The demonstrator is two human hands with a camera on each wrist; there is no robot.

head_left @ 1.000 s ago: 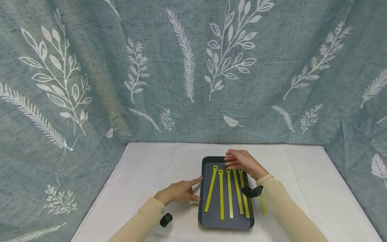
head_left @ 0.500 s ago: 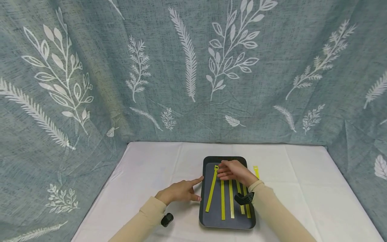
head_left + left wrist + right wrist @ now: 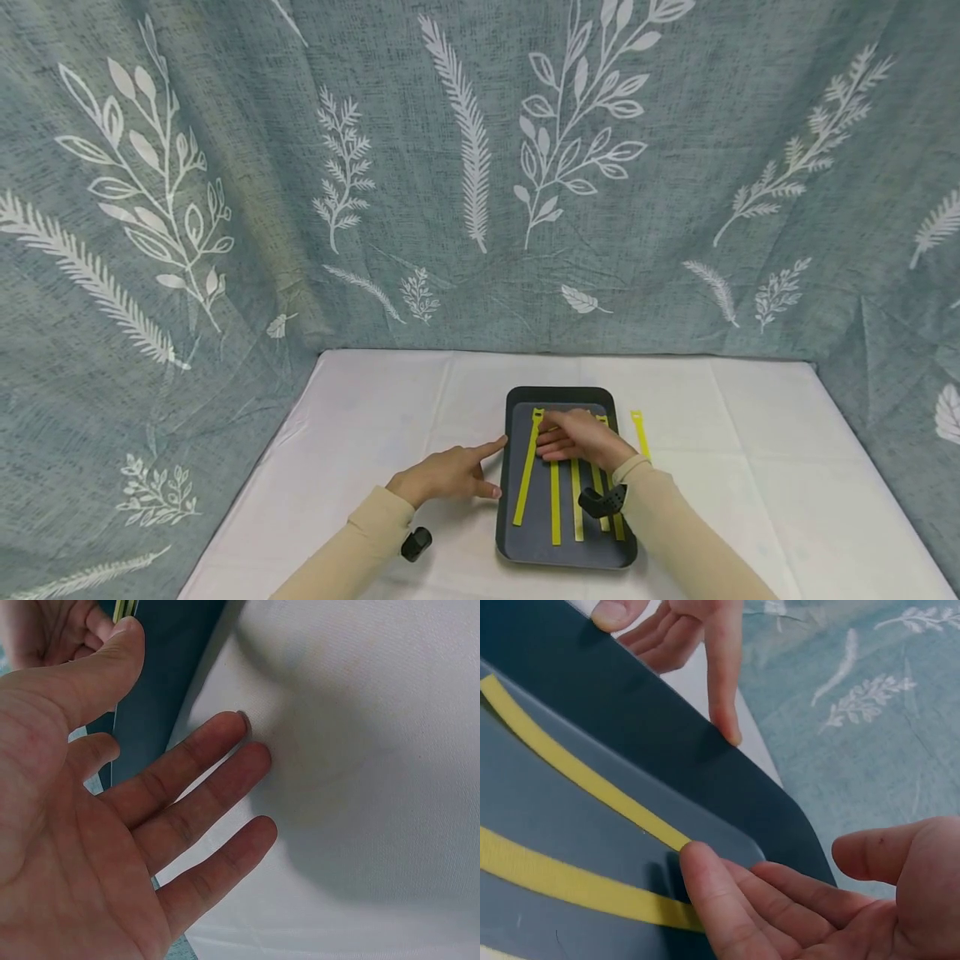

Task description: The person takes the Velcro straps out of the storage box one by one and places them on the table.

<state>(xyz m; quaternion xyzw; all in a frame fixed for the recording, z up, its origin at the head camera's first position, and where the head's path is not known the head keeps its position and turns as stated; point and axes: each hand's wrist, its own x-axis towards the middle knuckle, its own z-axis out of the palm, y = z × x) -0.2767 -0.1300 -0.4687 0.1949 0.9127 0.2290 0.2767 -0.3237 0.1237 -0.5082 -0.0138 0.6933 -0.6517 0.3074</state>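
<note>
A dark grey tray (image 3: 558,394) holds several flat yellow hook-and-loop cable ties, laid roughly lengthwise, heads at the far end. The leftmost tie (image 3: 527,475) slants. My left hand (image 3: 447,477) is at the tray's left side, its index finger and thumb on the rim, the other fingers loosely extended in the left wrist view. Over the far middle of the tray is my right hand (image 3: 581,439), hiding some tie heads. In the right wrist view its fingers (image 3: 712,900) are extended beside a tie (image 3: 585,769), thumb apart; contact is hard to tell.
Another yellow tie (image 3: 641,435) lies on the white-covered table (image 3: 750,433) just right of the tray, partly behind the right sleeve. A blue-green curtain (image 3: 480,300) with white leaf prints rises behind the table and along both sides.
My right hand has moved left and nearer over the tray, toward the leftmost tie's head, uncovering the tie on the table. My left hand stays at the rim.
</note>
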